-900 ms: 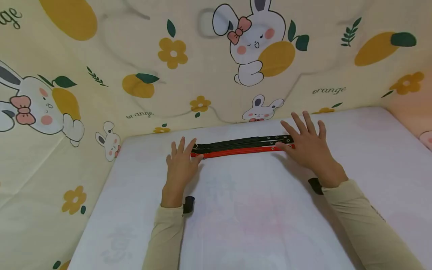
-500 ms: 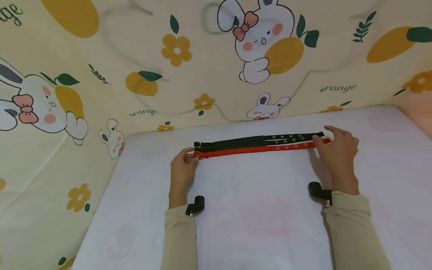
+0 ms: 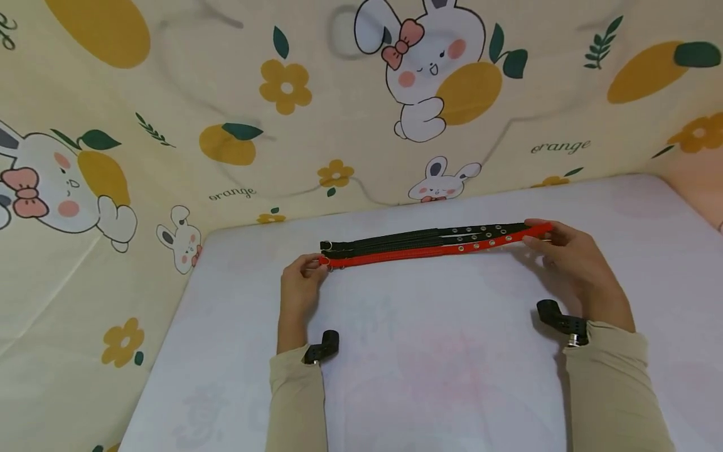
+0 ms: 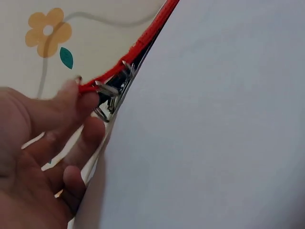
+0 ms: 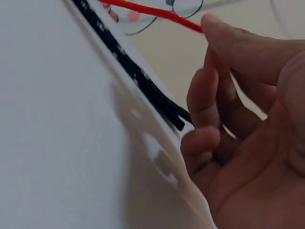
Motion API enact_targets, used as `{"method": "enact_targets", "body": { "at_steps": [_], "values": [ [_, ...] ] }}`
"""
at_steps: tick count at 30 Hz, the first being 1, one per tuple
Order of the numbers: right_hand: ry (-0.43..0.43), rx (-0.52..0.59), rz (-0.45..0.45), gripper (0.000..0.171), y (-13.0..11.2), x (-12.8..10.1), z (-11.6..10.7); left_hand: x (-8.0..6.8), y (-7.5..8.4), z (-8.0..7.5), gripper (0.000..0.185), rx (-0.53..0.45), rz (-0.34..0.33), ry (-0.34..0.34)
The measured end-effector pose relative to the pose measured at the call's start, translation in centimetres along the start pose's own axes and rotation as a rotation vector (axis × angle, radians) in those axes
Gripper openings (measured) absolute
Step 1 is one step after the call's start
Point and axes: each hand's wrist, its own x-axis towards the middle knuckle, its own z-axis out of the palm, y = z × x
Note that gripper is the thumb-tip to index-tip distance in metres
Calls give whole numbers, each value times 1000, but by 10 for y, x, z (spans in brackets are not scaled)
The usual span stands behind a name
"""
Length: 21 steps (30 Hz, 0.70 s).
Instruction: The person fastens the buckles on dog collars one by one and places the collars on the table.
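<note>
A red collar with metal eyelets lies stretched lengthwise along the near side of black collars on the white table. My left hand pinches its buckle end between thumb and finger; metal rings show beside the fingertips in the left wrist view. At the other end, my right hand pinches the tip of the red strap, which is raised above the black straps in the right wrist view. The black collars lie flat, side by side, with eyelets toward the right.
A cream cloth wall printed with rabbits, oranges and flowers rises right behind the table's far edge. A black wrist camera sits at the left cuff, another wrist camera at the right cuff.
Both hands went from spread fingers over the collars to pinching the red collar's two ends. The right hand moved right along the straps, and the red tip has lifted.
</note>
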Motion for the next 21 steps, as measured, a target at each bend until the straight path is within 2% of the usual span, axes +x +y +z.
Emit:
{"method": "enact_targets", "body": {
  "at_steps": [2, 4, 6, 10, 12, 13, 17, 21],
  "values": [
    [-50, 45, -11, 62, 0, -1, 1, 0, 0, -1, 28, -51, -16, -20],
    [-71, 40, -19, 63, 0, -2, 0, 0, 2, -4, 28, -108, -25, -45],
    [-84, 104, -35, 61, 1, -3, -3, 0, 5, -5, 28, -151, -15, -75],
    [-117, 432, -205, 37, 0, -4, -4, -3, 21, -9, 29, -230, 38, -110],
    [-157, 575, -319, 31, -6, -4, -1, -5, 31, -11, 27, -289, 53, -124],
    [-174, 612, -378, 30, -11, -5, 2, -6, 36, -13, 26, -310, 63, -128],
    [-220, 586, -506, 31, -41, -11, 18, -8, 56, -15, 24, -361, 156, -184],
    [-244, 561, -513, 30, -71, -18, 33, -12, 71, -17, 22, -378, 238, -248]
  ]
}}
